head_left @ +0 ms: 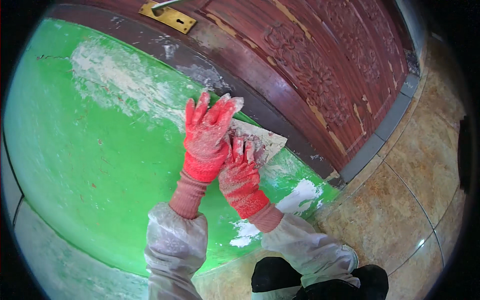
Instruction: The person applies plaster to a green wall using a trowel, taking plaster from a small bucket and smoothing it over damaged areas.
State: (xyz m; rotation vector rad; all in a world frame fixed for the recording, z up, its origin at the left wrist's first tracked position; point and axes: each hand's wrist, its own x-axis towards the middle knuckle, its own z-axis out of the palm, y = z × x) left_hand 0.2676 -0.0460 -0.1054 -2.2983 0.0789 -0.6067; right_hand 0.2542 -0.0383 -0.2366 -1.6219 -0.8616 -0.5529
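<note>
Okay, flat plate [272, 142] sits near mid-view, a bit toward 2 o'clock, caked in pale putty, along the edge of the green wall [130, 185] by the dark frame [225, 80]. Clock calls below are from that plate. Our right hand [245, 182] at 7 grips it, fingers laid over the near face; thumb hidden from us. Our left hand [207, 140] at 9 is open, fingers spread up toward the frame; we can't tell if it touches the plate. Both in red gloves, pale crust on them, whitish sleeves [175, 235] below.

Wall is glossy. We see a broad rough putty patch [120, 77] at 10, whiter patches [300, 195] at 5 to 6. Frame has pale smears.

Brown door [325, 70] at 1: carved flowers, finish chipped to tan. Brass-coloured lock plate [175, 18] with keyhole at 11. Grey sill [367, 155] at 3, marbled tan floor tiles [385, 215] at 4. Our dark-clad legs [275, 275] at 5 to 6 block some floor.
</note>
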